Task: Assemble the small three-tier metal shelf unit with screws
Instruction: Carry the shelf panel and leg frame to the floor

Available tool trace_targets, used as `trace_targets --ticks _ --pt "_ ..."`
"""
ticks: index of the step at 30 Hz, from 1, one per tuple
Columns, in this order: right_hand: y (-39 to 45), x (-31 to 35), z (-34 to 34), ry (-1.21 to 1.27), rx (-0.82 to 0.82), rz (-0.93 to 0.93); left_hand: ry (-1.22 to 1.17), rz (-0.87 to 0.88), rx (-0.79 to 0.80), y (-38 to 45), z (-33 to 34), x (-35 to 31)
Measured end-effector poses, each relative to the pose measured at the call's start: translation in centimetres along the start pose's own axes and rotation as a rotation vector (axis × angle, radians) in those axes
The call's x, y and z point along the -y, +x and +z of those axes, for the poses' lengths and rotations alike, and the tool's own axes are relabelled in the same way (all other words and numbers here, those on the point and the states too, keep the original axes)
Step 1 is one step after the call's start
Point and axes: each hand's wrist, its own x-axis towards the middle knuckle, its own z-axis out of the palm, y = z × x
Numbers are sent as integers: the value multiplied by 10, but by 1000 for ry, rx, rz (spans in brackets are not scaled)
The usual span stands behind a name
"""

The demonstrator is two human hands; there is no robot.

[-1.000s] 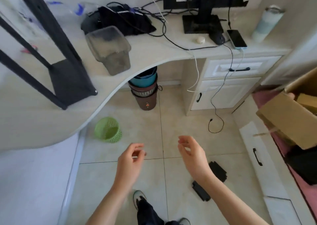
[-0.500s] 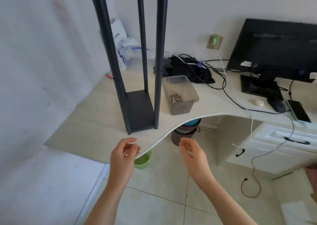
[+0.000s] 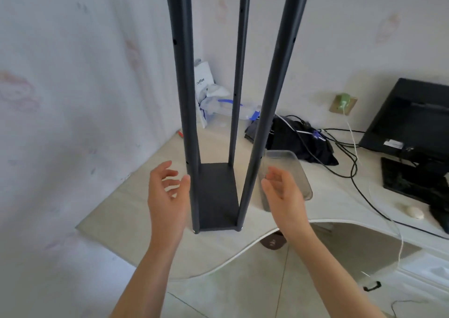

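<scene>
While both hands flank it, the frame stands untouched or barely touched, as set out below.

Shelf frame: a black metal shelf unit (image 3: 216,196) stands upright at the centre of the frame, on the near edge of the pale table (image 3: 116,220); one flat bottom tier is fitted, and three posts show, rising to the top of the frame.
Posts: the left front post (image 3: 184,99) and right front post (image 3: 269,109) lean apart toward the top; a thinner-looking rear post (image 3: 237,79) stands between them; small holes dot their sides.
Left hand: the left hand (image 3: 166,196) is at centre left, fingers spread and loosely bent, holding nothing; its thumb lies just beside the left front post, and whether it touches cannot be told.
Right hand: the right hand (image 3: 284,194) is at centre right, fingers relaxed and slightly curved, holding nothing, near the right front post but apart from it.
Plastic box: a clear container (image 3: 291,172) sits on the table just right of the frame, partly behind the right hand.
Right side: a black monitor (image 3: 418,123), tangled cables (image 3: 340,152) and a dark bundle (image 3: 296,140).
Back: a white paper bag (image 3: 204,84) against the wall.
</scene>
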Motion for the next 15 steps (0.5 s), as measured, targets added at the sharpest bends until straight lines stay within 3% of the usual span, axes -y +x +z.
trace_targets --ticks 8,15 --pt "49 11 4 136 171 -192 -67 -12 24 26 41 -5" --pt "67 8 9 200 247 -229 -89 48 -35 33 55 -9"
